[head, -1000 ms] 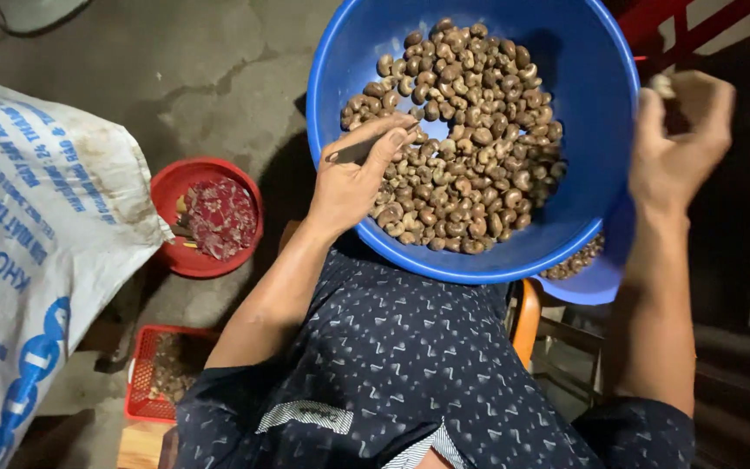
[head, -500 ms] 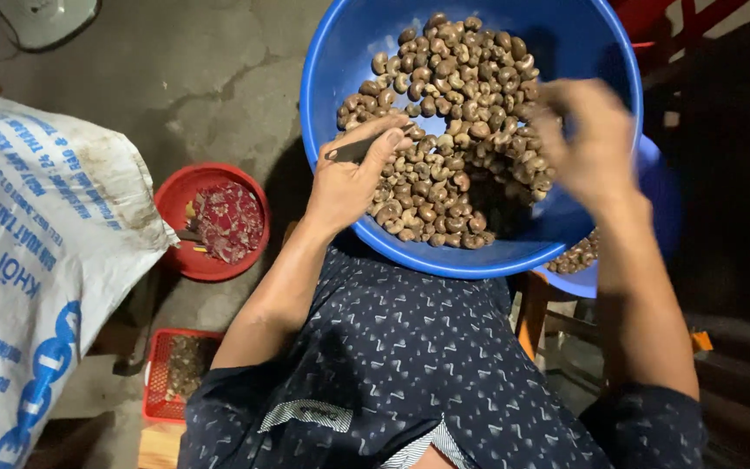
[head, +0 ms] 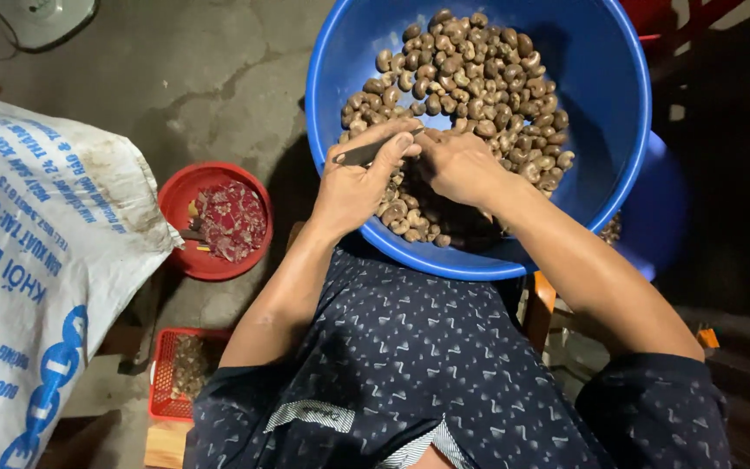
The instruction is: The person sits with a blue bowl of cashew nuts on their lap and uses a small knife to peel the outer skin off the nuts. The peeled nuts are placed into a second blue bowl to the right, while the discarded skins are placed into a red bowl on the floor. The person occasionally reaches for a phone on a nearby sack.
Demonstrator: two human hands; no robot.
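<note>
Two hands working over a basin of nuts

The left hand (head: 359,178) is pinching a small dark knife (head: 365,154); the right hand (head: 460,165) is curling shut around something unseen, both over the brown nuts (head: 470,87) in the blue basin (head: 601,165). A red bowl (head: 186,195) is sitting left on the floor.

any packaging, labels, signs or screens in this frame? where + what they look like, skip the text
Sack: left edge of the view, on the floor beside the red bowl; large, bulging, white woven material with blue printing and a blue chain-like emblem, brown stains near its upper corner.
Shirt label: lower middle, on the back of the person's dark patterned shirt; small pale strip with dark print.
No signs or screens show.
</note>
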